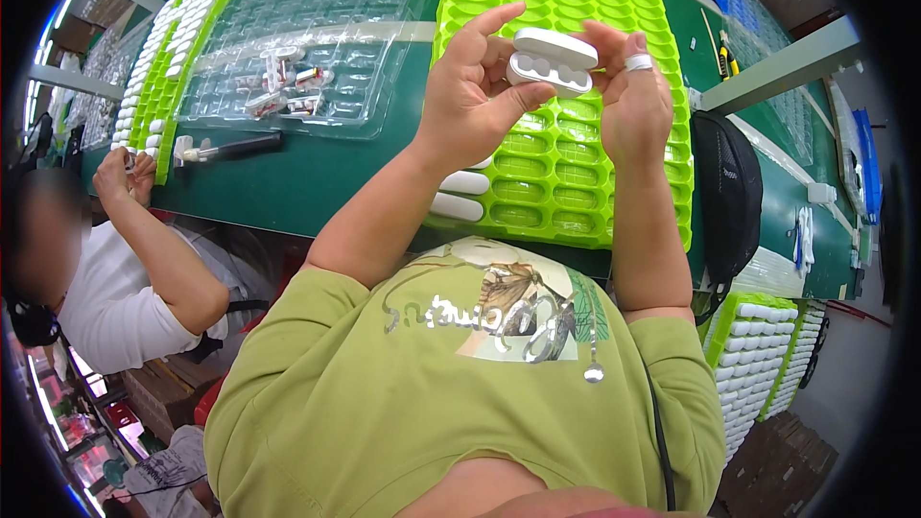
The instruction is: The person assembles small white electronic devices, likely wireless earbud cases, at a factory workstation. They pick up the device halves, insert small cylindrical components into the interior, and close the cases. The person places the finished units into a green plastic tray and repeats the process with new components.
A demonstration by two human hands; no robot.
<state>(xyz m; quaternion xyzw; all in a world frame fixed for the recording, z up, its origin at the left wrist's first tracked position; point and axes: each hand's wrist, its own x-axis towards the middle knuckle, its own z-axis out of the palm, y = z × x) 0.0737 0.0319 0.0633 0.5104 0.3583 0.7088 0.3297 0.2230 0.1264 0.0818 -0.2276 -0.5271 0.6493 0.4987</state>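
Case (554,63) open | left fingers (533,94) pinching it | right fingers (606,35) half-curled at end

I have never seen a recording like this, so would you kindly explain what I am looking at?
There is no machine: this single picture comes from a wide fisheye camera on a person's head, looking down, so straight edges bend. The left hand holds an open white case with hollows inside; the right hand is at its other end, though whether it grips is unclear. Below lies a bright green tray on a dark green table. A hammer-like tool lies to the left, and a black bag is on the right.
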